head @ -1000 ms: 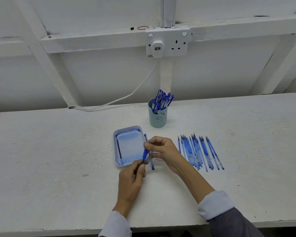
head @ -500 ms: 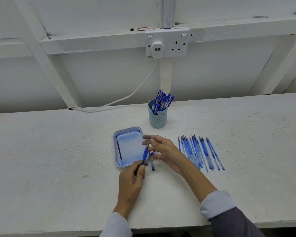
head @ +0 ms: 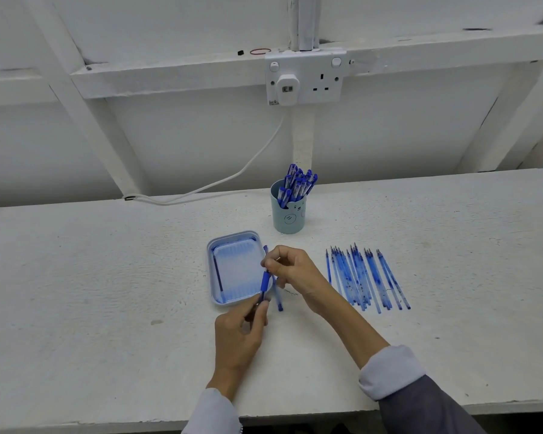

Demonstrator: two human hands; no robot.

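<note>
Left hand (head: 242, 333) pinching blue pen (head: 266, 280) low, knuckles up; right hand (head: 292, 272) curled, fingertips pinching its upper end

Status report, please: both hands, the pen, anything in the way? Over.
Copy: left hand pinches the pen low; right hand pinches its upper end. Pen tilted beside the tray. A second pen lies on the table beneath; nothing blocks.

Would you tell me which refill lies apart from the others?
The lone dark refill inside the tray, along its left wall; the rest lie in a row on the table.
</note>
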